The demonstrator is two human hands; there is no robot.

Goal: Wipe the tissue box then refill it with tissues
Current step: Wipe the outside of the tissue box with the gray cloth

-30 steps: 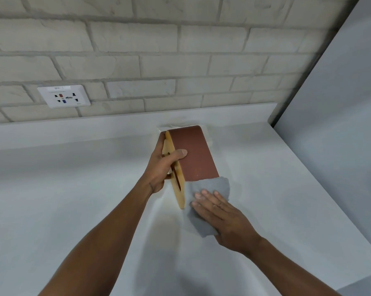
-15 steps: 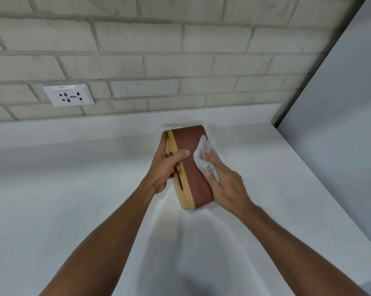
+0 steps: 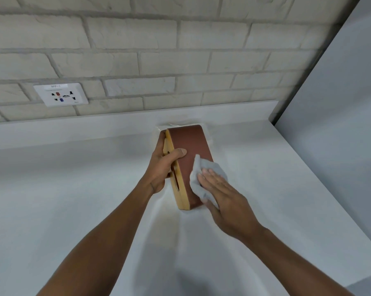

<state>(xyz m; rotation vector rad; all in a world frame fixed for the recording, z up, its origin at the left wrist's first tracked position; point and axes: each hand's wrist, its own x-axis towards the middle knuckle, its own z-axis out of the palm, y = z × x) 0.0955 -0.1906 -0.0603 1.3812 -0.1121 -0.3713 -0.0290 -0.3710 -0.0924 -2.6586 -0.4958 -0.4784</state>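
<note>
Centre frame, on edge on the table [image 3: 73,189]: tissue box [image 3: 187,146], likely light, rigid; left grip [image 3: 162,167] wrapped round its wooden face, a sound hold; right grip [image 3: 225,201] flat, pressing grey cloth [image 3: 201,167] to its side.

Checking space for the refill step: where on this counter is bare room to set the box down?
Bare counter left of the left hand and right of the right hand up to the grey panel. Crowded only around the tissue box.
</note>
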